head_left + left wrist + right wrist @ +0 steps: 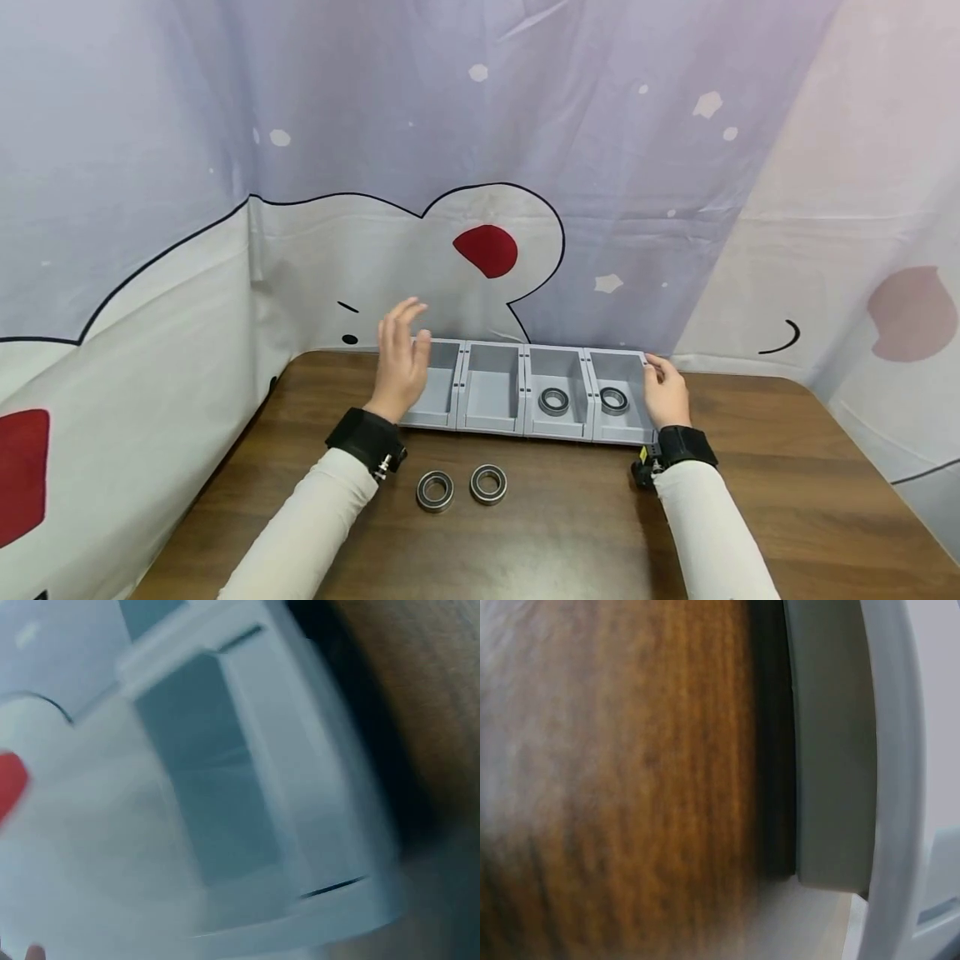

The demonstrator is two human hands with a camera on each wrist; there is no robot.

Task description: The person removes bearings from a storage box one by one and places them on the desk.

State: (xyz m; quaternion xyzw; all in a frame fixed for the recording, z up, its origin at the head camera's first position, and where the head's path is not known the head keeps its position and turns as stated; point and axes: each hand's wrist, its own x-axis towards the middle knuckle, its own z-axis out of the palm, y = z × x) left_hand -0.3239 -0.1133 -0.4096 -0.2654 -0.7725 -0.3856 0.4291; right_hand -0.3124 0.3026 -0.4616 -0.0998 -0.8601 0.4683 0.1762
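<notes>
A grey parts bin (491, 429) with a row of several compartments stands along the back of the table. One bearing (553, 402) lies in the compartment second from the right, and another bearing (614, 401) in the rightmost one. My left hand (400, 367) is raised at the bin's left end, fingers extended and holding nothing; it covers part of that end. At the opposite end my right hand (666, 393) grips the right wall near the back corner, fingertips bent over the rim. The bin's wall (300, 765) fills much of the left wrist view, and its edge (900, 780) shows close up in the right wrist view.
Two more bearings, a left one (435, 491) and a right one (488, 484), lie on the brown wooden table (570, 533) in front of the bin. A patterned curtain (375, 108) hangs behind the table and along its sides.
</notes>
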